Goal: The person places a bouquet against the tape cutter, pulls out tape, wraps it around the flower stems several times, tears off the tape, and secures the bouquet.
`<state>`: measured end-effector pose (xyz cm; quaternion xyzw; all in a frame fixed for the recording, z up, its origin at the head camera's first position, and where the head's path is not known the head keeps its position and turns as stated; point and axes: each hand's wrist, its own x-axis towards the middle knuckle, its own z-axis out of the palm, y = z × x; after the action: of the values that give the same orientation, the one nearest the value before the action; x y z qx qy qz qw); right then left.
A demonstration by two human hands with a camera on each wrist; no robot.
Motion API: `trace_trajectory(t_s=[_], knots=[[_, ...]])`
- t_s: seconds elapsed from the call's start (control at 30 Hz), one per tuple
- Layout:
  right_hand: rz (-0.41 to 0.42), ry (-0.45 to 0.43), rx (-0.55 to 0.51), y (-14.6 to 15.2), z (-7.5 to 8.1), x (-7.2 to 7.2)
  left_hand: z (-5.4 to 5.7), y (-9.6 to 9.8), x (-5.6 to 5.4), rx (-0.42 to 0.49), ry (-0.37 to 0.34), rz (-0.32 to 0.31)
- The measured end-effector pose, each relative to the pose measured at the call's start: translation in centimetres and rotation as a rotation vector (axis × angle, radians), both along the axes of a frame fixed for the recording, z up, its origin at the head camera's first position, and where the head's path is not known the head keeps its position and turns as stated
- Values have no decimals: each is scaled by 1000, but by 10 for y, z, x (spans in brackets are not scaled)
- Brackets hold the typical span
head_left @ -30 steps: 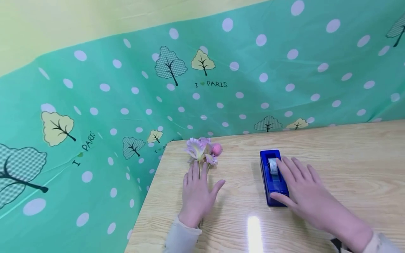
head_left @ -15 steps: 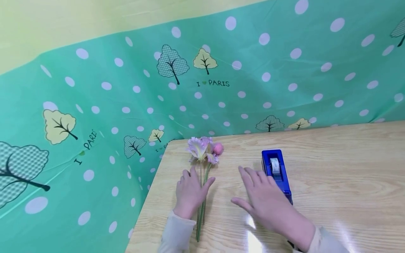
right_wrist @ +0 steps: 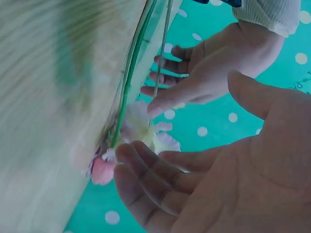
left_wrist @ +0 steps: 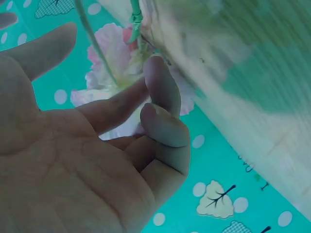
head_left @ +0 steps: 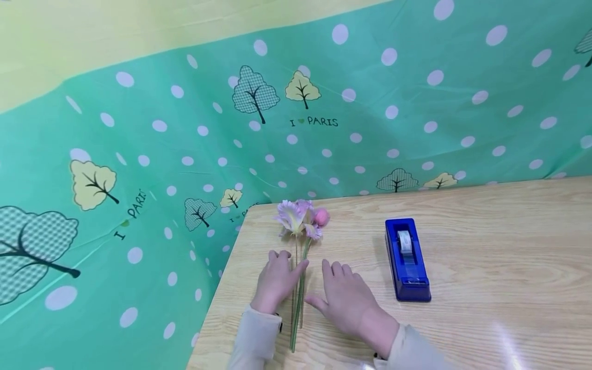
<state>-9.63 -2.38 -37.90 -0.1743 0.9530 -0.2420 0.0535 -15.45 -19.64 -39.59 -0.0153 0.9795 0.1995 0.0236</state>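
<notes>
Long-stemmed purple-white flowers (head_left: 291,216) lie on the wooden table at the left, with a round pink bud (head_left: 321,217) beside the petals. Their green stems (head_left: 299,303) run toward the near edge. My left hand (head_left: 275,280) is just left of the stems, its thumb reaching across them; the left wrist view shows loosely bent fingers and a bare palm (left_wrist: 73,160). To the right of the stems is my right hand (head_left: 349,300), thumb spread toward them. In the right wrist view its relaxed fingers (right_wrist: 146,179) hold nothing and overlap the petals.
A blue tape dispenser (head_left: 409,264) with a roll of tape stands on the wooden table (head_left: 499,246), right of my right hand. Green dotted cloth (head_left: 351,118) with printed trees hangs behind the table and along its left side.
My right hand has left the tape dispenser and moved left to beside the stems. The left hand has drawn back slightly toward me, uncovering the stems. The dispenser and flowers lie as before.
</notes>
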Motion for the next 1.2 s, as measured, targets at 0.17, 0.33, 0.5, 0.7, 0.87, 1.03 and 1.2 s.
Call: trace_trajectory(t_s=[0.17,0.33,0.5,0.7,0.87,1.03,1.2], knots=[[-1,55,19,-11,-7,-1,-3,-2,-4,41,-53,-21],[-26,27,29,-20,-11,-5,-6,-4,-6,89,-104,-59],[-2,-22,64,-28,-15,-8,-9,-4,-6,96,-120,-70],[15,-1,92,-32,-19,-11,-14,-4,-7,127,-119,-95],[22,-21,69,-33,-18,-13,-16,-4,-9,190,-137,-123],[22,-53,46,-34,-18,-13,-16,-4,-10,210,-150,-142],[20,-55,34,-34,-19,-14,-17,-3,-10,259,-187,-155]])
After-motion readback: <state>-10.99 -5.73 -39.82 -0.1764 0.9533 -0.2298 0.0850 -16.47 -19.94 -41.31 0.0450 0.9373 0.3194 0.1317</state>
